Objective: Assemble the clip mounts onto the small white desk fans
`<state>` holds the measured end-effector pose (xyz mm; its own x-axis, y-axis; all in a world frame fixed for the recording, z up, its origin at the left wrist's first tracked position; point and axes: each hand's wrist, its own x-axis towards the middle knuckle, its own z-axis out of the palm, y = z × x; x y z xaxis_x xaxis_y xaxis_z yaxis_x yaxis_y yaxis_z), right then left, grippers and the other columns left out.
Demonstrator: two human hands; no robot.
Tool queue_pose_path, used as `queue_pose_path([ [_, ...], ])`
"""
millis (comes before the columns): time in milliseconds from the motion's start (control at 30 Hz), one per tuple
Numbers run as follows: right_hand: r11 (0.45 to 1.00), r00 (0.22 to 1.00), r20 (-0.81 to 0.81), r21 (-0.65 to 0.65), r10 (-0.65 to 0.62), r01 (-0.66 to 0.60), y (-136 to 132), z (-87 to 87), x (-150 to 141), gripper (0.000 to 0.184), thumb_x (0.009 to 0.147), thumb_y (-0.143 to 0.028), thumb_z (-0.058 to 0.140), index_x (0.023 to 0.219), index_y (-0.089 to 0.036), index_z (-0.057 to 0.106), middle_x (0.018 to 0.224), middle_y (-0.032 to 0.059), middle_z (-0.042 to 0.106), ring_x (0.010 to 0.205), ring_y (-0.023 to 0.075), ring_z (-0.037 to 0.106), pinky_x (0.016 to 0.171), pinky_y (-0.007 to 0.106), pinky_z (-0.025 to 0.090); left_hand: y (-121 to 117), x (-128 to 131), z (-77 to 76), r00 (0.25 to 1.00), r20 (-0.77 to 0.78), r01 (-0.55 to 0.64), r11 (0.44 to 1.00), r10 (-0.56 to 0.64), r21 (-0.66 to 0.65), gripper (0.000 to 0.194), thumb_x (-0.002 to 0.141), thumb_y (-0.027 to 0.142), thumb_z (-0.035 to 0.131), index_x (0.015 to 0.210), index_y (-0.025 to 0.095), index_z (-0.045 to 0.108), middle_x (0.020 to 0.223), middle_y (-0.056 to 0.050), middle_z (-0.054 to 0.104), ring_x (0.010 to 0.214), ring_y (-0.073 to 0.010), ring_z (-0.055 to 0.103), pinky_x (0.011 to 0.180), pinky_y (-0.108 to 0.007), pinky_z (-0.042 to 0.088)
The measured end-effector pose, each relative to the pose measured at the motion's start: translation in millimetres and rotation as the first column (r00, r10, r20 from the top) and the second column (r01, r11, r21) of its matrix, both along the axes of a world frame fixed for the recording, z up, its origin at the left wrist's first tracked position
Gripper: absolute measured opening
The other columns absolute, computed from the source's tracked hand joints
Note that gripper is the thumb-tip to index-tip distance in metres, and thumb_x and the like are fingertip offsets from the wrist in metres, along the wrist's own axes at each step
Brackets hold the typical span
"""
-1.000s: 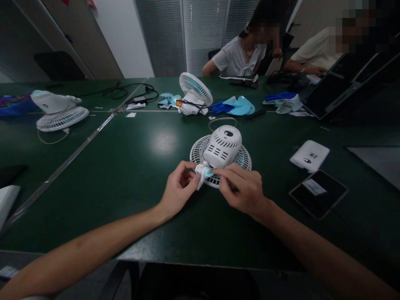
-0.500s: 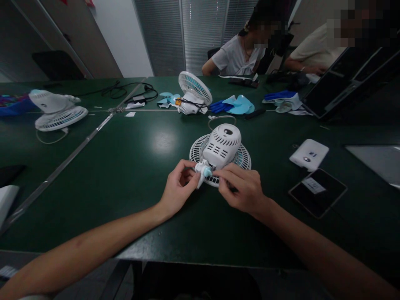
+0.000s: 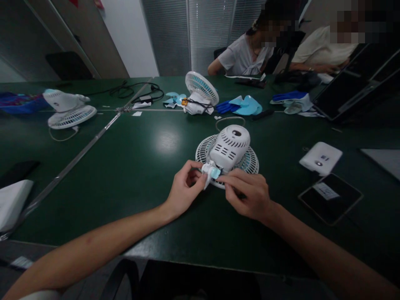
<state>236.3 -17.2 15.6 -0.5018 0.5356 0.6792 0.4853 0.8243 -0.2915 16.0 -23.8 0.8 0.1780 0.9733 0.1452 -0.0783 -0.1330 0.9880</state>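
A white fan (image 3: 233, 143) lies face down on its round grille (image 3: 203, 148) on the green table. From its near end sticks out a white joint piece with a light blue knob (image 3: 215, 173). My left hand (image 3: 186, 185) pinches the white joint piece from the left, thumb and fingers closed on it. On the other side, my right hand (image 3: 248, 191) has its index finger stretched to the light blue knob, with the thumb just below. Whether the right fingertips grip the knob or only touch it, I cannot tell.
Another fan (image 3: 200, 93) and light blue fan blades (image 3: 246, 105) lie across the table. A third fan (image 3: 67, 109) stands at the left. To the right are a white power bank (image 3: 321, 157) and a dark flat device (image 3: 331, 204). Two people sit opposite.
The camera view has swung slightly left, so everything appears further right. The light blue knob looks turned, now showing a broader side. Both hands keep their places at the fan.
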Motion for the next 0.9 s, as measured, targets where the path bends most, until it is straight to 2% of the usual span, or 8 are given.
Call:
queue_pose_path([
  [67, 1.0, 1.0, -0.016, 0.005, 0.024, -0.024, -1.4, 1.7, -2.0, 0.031, 0.092, -0.01, 0.057, 0.119, -0.019, 0.068, 0.093, 0.002, 0.071, 0.072, 0.0113, 0.066, 0.061, 0.025, 0.049, 0.0, 0.0, 0.3, 1.0, 0.006, 0.007, 1.0, -0.007, 0.007, 0.028, 0.094, 0.032, 0.07, 0.111, 0.015, 0.057, 0.082, -0.001, 0.063, 0.07, -0.0114, 0.06, 0.069, -0.023, 0.051],
  [133, 1.0, 0.999, -0.036, 0.0, -0.006, 0.006, -1.6, 3.7, -2.8, 0.033, 0.093, -0.009, 0.056, 0.122, -0.019, 0.068, 0.093, 0.002, 0.071, 0.072, 0.0108, 0.065, 0.06, 0.025, 0.049, 0.1, 0.1, 0.8, 1.0, 0.006, 0.005, 1.0, -0.005, 0.016, 0.028, 0.094, 0.032, 0.07, 0.111, 0.015, 0.057, 0.082, -0.001, 0.063, 0.07, -0.0115, 0.06, 0.07, -0.023, 0.051],
  [267, 0.996, 0.996, -0.033, -0.025, -0.087, 0.086, 1.8, 4.8, 0.7, 0.027, 0.093, -0.011, 0.057, 0.114, -0.019, 0.071, 0.09, 0.002, 0.07, 0.069, 0.0109, 0.064, 0.056, 0.024, 0.047, 0.3, 0.1, 1.6, 1.0, -0.007, -0.003, 1.0, 0.003, 0.024, 0.027, 0.094, 0.034, 0.07, 0.109, 0.015, 0.058, 0.085, -0.002, 0.063, 0.072, -0.0125, 0.06, 0.07, -0.025, 0.052],
  [400, 0.999, 1.0, -0.015, -0.041, -0.003, 0.002, 1.8, 3.4, 1.5, 0.025, 0.091, -0.011, 0.059, 0.113, -0.018, 0.07, 0.091, 0.0024, 0.07, 0.069, 0.0109, 0.064, 0.057, 0.024, 0.048, 0.7, -0.6, 0.8, 1.0, -0.012, -0.004, 1.0, 0.004, 0.026, 0.027, 0.094, 0.034, 0.069, 0.11, 0.015, 0.058, 0.084, -0.002, 0.062, 0.072, -0.0126, 0.06, 0.07, -0.024, 0.051],
  [500, 0.998, 0.998, -0.043, -0.042, 0.038, -0.04, -0.5, 4.7, -1.5, 0.034, 0.092, -0.009, 0.057, 0.122, -0.018, 0.069, 0.093, 0.0023, 0.071, 0.071, 0.0109, 0.065, 0.06, 0.024, 0.049, 1.1, -1.1, -0.2, 1.0, -0.012, 0.001, 0.999, -0.001, 0.035, 0.028, 0.094, 0.035, 0.069, 0.11, 0.015, 0.058, 0.086, -0.003, 0.063, 0.073, -0.0131, 0.06, 0.069, -0.025, 0.051],
  [667, 0.998, 0.997, -0.065, -0.04, -0.049, 0.046, -0.8, 7.8, -3.3, 0.031, 0.092, -0.009, 0.057, 0.118, -0.02, 0.071, 0.091, 0.0017, 0.07, 0.069, 0.0105, 0.064, 0.056, 0.024, 0.047, 1.4, -1.4, 1.0, 1.0, -0.011, -0.002, 0.999, 0.002, 0.044, 0.027, 0.093, 0.034, 0.07, 0.109, 0.015, 0.058, 0.085, -0.003, 0.062, 0.072, -0.0128, 0.06, 0.069, -0.025, 0.053],
  [900, 0.994, 0.993, -0.052, -0.044, -0.104, 0.102, -1.7, 7.9, -5.5, 0.025, 0.092, -0.01, 0.058, 0.11, -0.021, 0.072, 0.087, 0.0005, 0.07, 0.065, 0.0099, 0.062, 0.054, 0.024, 0.045, 1.4, -1.6, 2.3, 1.0, -0.02, -0.004, 0.999, 0.004, 0.036, 0.027, 0.093, 0.033, 0.07, 0.11, 0.015, 0.058, 0.083, -0.002, 0.062, 0.072, -0.0128, 0.06, 0.07, -0.026, 0.052],
])
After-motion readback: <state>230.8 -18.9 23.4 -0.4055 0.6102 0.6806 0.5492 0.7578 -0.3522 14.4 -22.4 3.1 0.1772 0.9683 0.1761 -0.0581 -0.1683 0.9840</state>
